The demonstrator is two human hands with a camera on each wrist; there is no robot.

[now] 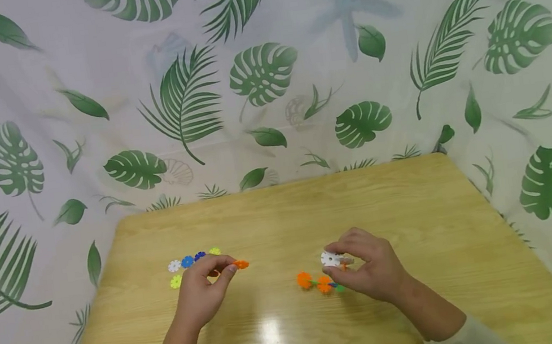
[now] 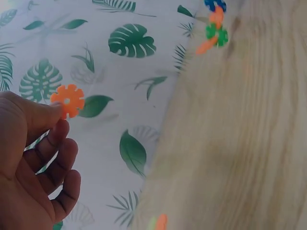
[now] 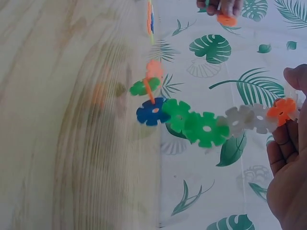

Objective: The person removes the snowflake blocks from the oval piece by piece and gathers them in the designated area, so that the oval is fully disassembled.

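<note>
Head view: left hand [image 1: 202,291] pinches a small orange plastic snowflake disc [image 1: 241,264] just above the wooden table [image 1: 412,202]; right hand [image 1: 369,269] grips a chain of interlocked white, green, blue and orange discs [image 3: 201,125] by its white end. Judged best practice: align the single disc's slot square to a slot at the chain's end, then press straight in while the right hand braces the chain.

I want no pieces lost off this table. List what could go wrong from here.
1. The left hand pinches the orange disc only at its rim with thumb and fingertip, so it might slip and drop.
2. The right hand holds the chain by one end; the hanging links may pull apart.
3. The loose discs lie near the table edge and could get swept off.
</note>
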